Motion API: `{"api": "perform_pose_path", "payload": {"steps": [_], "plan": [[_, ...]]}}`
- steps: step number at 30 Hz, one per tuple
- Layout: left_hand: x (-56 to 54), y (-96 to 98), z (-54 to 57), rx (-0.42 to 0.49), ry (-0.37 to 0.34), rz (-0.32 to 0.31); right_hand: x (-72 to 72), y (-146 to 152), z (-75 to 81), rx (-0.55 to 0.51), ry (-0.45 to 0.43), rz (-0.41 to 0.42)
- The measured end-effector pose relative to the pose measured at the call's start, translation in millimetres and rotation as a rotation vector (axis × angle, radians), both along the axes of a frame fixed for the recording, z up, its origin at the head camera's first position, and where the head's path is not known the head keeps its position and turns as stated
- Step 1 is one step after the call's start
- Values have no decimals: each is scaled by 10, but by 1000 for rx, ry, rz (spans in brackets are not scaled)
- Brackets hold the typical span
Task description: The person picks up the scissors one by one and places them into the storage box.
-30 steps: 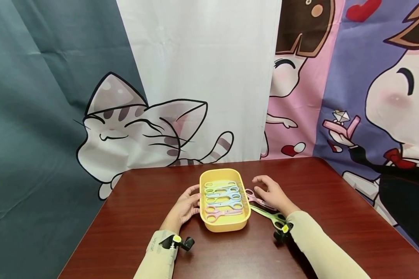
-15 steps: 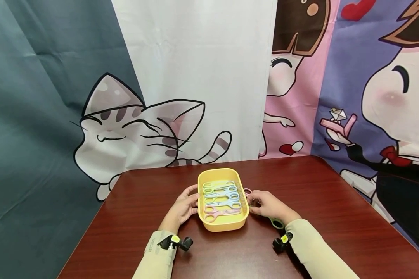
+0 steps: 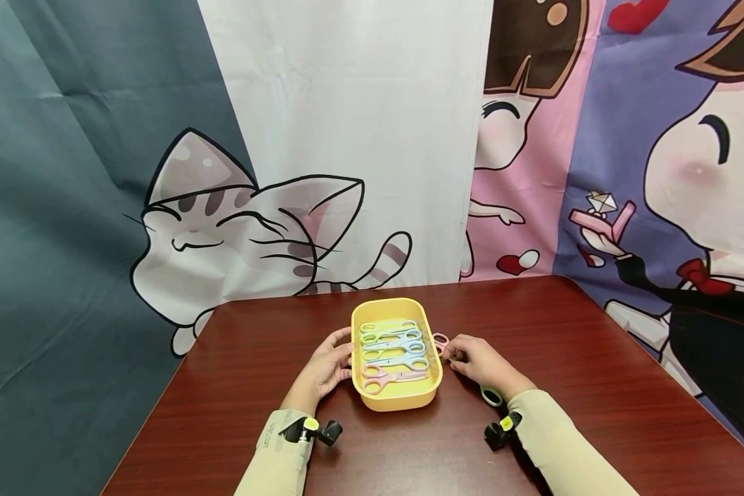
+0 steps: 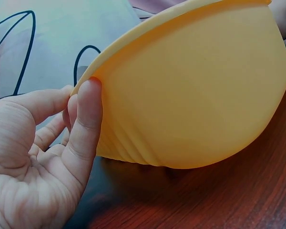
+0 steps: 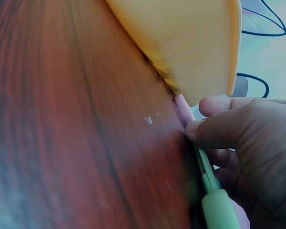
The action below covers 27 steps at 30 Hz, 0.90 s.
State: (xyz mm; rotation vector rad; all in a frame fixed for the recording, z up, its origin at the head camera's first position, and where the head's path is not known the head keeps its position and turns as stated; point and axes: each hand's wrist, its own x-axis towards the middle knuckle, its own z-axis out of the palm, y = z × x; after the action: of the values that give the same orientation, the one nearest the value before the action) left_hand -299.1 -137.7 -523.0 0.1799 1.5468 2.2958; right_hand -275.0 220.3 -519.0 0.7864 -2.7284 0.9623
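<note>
A yellow plastic basket (image 3: 403,401) stands on the table with several pairs of pastel scissors (image 3: 393,348) lying inside. My left hand (image 3: 324,366) rests its thumb and fingers against the basket's left outer wall; in the left wrist view the thumb (image 4: 88,109) presses just under the rim. Beside the right wall, my right hand (image 3: 480,362) pinches pink scissors (image 3: 440,341) between thumb and index finger, and their far part is covered by the hand. Green scissors (image 5: 219,210) lie under that hand, with one handle loop (image 3: 491,395) showing near the wrist.
The dark red wooden table (image 3: 254,358) ends at a cartoon-printed curtain (image 3: 372,138) behind it. A small black wrist camera (image 3: 501,432) sits on each forearm, at the cuff of a cream sleeve.
My right hand has come down and left onto the scissors beside the basket, and its fingers have closed at the pink pair. The left hand stays against the basket.
</note>
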Motion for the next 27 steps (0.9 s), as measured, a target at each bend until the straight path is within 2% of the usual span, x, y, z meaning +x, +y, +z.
{"api": "perform_pose_path", "payload": {"steps": [5,12,27], "plan": [[-1,10,8,-2,-24,13,-13,38,-28,-22,2,-69],[6,8,13,-18,-18,9,-91,112,-91,-50,87,-166],[7,13,2,-17,1,-6,-272,286,-139,-78,85,-387]]}}
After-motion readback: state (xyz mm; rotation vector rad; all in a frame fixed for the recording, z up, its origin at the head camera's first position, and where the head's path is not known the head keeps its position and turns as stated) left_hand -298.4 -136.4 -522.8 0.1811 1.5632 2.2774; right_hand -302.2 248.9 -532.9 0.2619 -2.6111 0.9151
